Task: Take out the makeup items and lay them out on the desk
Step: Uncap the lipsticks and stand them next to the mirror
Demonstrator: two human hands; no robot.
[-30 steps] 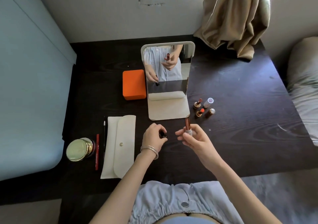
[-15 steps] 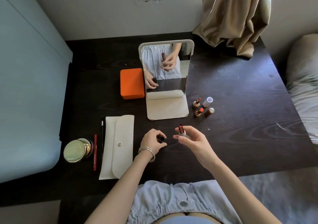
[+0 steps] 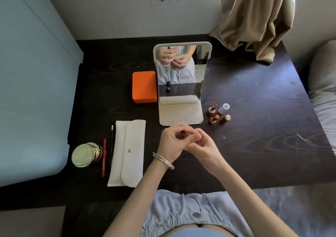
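Above the dark desk [image 3: 254,127], in front of the mirror's base, my two hands meet around one open lipstick [image 3: 182,133]; only its red tip shows between the fingers. My left hand [image 3: 170,143], with bracelets on its wrist, curls its fingers round the tube. My right hand [image 3: 203,145] pinches it from the right. Two more open lipsticks [image 3: 212,108] [image 3: 214,119] stand right of the mirror with a white cap [image 3: 224,108] and a gold-topped cap [image 3: 227,118]. The white pouch [image 3: 131,151] lies shut at the left.
A standing mirror [image 3: 181,69] and an orange box [image 3: 144,86] are at the desk's middle; the mirror reflects a small black item on the desk. A gold compact [image 3: 85,155], a red pencil [image 3: 104,157] and a black pencil [image 3: 112,136] lie left of the pouch. A curtain [image 3: 254,18] drapes the back right corner.
My hands, apart before, have come together around the lipstick. The dark cap that my left hand held is out of sight, and the lipstick now lies between both hands.
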